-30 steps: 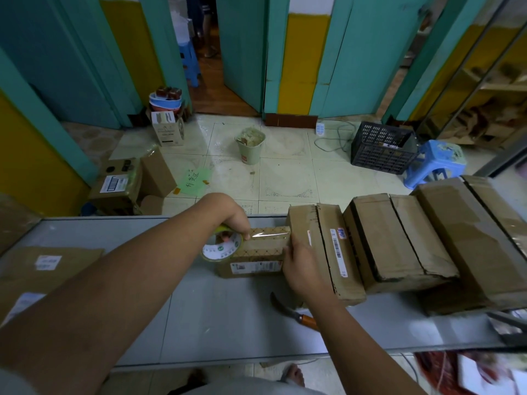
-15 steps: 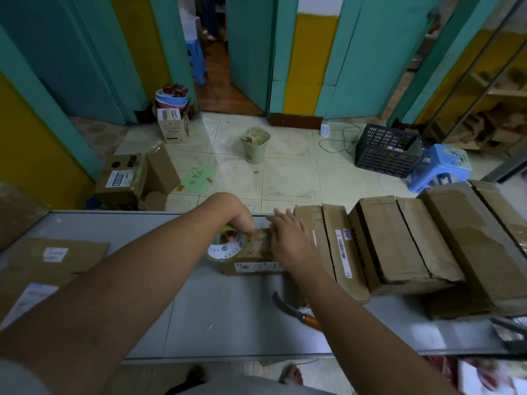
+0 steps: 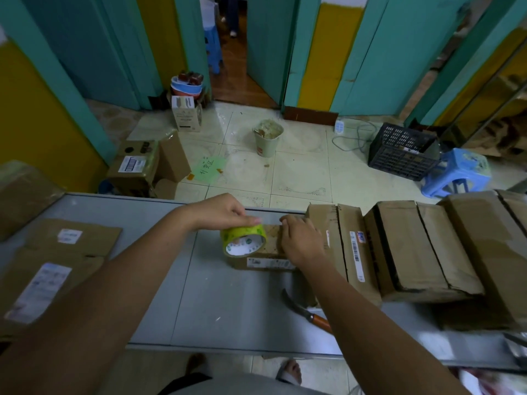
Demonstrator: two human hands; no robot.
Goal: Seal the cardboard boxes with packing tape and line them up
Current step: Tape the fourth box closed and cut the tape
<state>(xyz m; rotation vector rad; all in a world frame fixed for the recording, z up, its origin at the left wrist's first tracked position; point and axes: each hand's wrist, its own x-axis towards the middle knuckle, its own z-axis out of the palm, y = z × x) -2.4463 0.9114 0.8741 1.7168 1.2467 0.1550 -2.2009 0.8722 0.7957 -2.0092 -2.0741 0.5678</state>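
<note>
The left hand [image 3: 219, 213] is gripping the tape roll [image 3: 243, 241] from above at the small box's [image 3: 263, 253] nine o'clock end; the right hand [image 3: 301, 242] is lying flat, fingers spread, pressing down its three o'clock end; the box's long axis is running nine to three between them, touching the bigger boxes [image 3: 410, 249] at three o'clock; open table [image 3: 159, 269] is lying toward nine, a knife [image 3: 308, 312] at five.

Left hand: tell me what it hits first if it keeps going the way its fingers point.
The left hand grips the tape roll, fingers pointing rightward. Straight on, it would probably meet the right hand pressing the small box, though depth is unclear.
</note>
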